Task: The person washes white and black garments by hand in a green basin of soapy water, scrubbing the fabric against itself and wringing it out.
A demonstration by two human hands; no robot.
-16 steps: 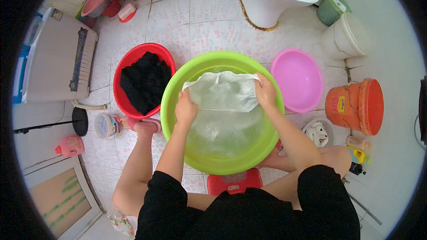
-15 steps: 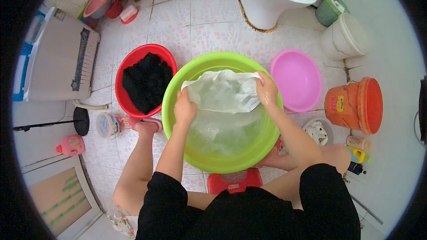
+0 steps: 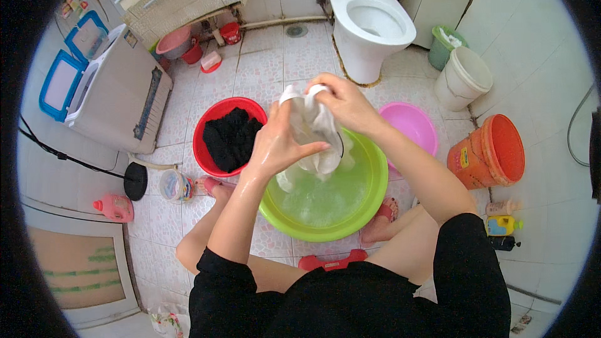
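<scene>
Head view: we grip a limp, wrinkled white cloth (image 3: 318,124) between our left hand (image 3: 278,144), thumb spread, and curled right hand (image 3: 338,101); below both sits a round lime-green plastic basin (image 3: 376,181).

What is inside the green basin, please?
Cloudy water shows. The white cloth, between the left hand and right hand, covers some of the far side; what's behind cannot be seen.

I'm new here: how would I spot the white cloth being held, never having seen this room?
Find the big green basin in the middle. Over it, between the left hand and right hand, is the bunched white cloth. Its colour sets it apart from the black cloth in the red basin to the left.
</scene>
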